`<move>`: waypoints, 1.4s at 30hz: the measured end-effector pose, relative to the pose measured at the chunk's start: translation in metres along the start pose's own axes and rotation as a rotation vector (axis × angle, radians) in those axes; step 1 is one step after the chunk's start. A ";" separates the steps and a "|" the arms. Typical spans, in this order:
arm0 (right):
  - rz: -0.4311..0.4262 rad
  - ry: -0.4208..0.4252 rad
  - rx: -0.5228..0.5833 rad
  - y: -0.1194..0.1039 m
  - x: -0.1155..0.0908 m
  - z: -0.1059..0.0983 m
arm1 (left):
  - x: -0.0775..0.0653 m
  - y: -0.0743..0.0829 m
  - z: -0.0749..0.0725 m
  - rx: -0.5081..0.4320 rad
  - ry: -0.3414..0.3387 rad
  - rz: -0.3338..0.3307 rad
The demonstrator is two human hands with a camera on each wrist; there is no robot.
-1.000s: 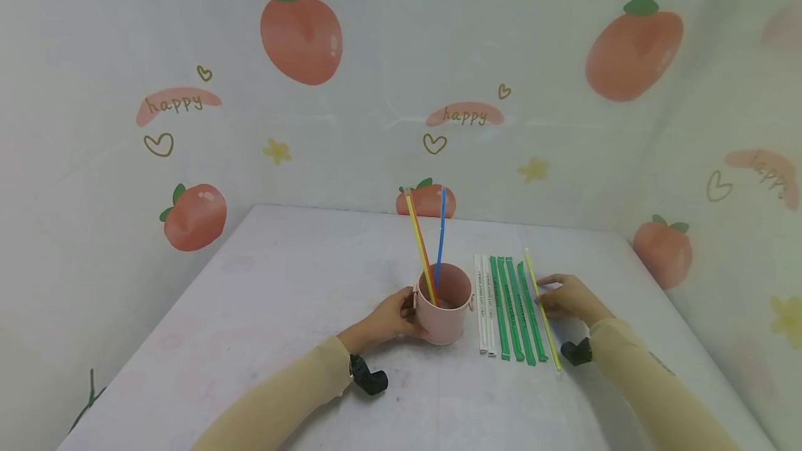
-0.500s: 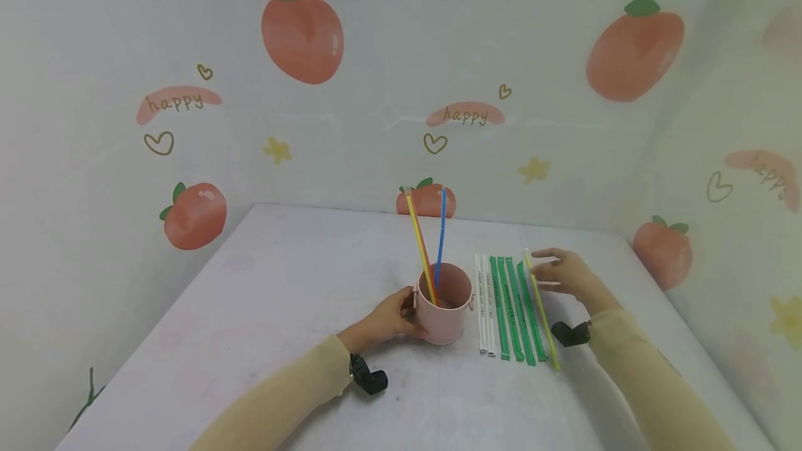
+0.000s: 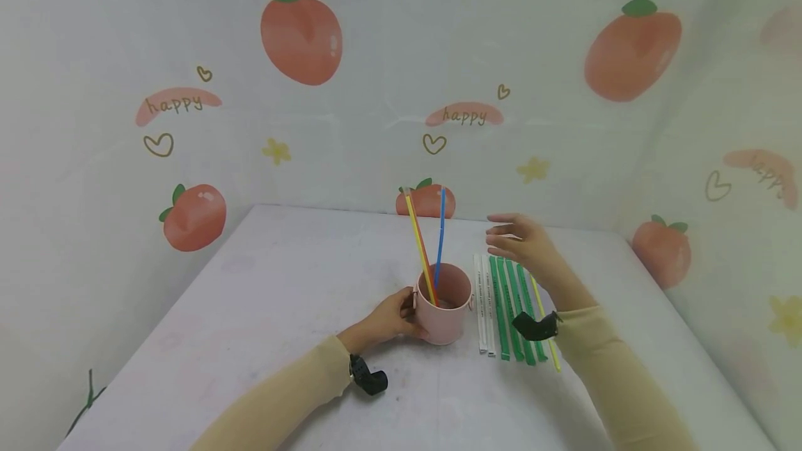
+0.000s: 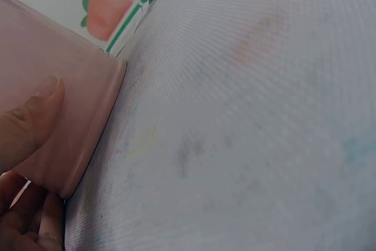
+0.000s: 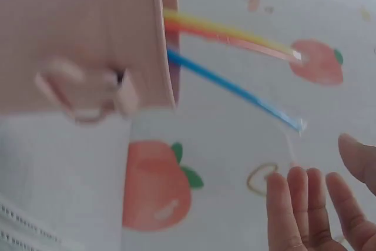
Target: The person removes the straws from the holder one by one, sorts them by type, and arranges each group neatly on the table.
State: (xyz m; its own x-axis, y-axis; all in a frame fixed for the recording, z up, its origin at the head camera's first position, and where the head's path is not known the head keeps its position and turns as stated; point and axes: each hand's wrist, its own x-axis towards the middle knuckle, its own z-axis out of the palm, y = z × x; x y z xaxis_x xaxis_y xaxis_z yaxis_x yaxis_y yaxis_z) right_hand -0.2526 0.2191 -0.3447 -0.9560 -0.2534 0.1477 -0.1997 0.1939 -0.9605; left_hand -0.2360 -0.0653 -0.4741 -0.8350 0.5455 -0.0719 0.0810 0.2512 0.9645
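Note:
My left hand (image 3: pixel 390 317) grips a small pink bucket (image 3: pixel 441 327) standing on the table, thumb on the near side and fingers round the left. Wrapped yellow (image 3: pixel 413 218) and red (image 5: pixel 211 34) straws lean left in it. A wrapped blue straw (image 3: pixel 441 225) rises nearly upright from its right side. Beyond the bucket and to its right, my right hand (image 3: pixel 531 246) is raised with fingers spread loosely, holding nothing. In the right wrist view those fingers (image 5: pixel 298 198) are near the tip of the blue straw, apart from it. The left wrist view shows the left thumb (image 4: pixel 35 116) on the bucket wall.
Several green-wrapped straws (image 3: pixel 506 312) lie in a row right of the bucket, beside two white-wrapped ones (image 3: pixel 482 312). A yellow straw (image 3: pixel 554 355) lies at the row's right end, partly hidden by the right arm. A printed sheet (image 3: pixel 370 152) hangs behind the table.
My right hand has left the yellow straw at the row's end, rising and moving left across the row toward the bucket. The left hand and bucket have stayed in place.

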 end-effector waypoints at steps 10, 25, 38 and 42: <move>-0.108 0.010 0.038 -0.004 0.000 0.054 | 0.000 0.000 0.000 0.006 0.007 0.011; -0.119 0.080 -0.087 0.011 0.006 0.095 | 0.000 -0.001 -0.001 0.000 -0.006 0.054; -0.037 0.124 -0.200 0.010 0.007 0.103 | -0.002 0.001 -0.001 -0.043 -0.017 0.045; -0.031 0.125 -0.234 0.011 0.009 0.104 | -0.001 0.000 -0.001 -0.045 -0.017 0.038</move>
State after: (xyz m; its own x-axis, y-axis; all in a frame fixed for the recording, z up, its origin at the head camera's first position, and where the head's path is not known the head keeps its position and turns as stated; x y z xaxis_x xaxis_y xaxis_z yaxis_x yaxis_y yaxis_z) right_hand -0.2411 0.1204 -0.3784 -0.9649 -0.1465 0.2178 -0.2594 0.4054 -0.8766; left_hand -0.2353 -0.0666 -0.4734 -0.8224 0.5676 -0.0391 0.0874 0.1939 0.9771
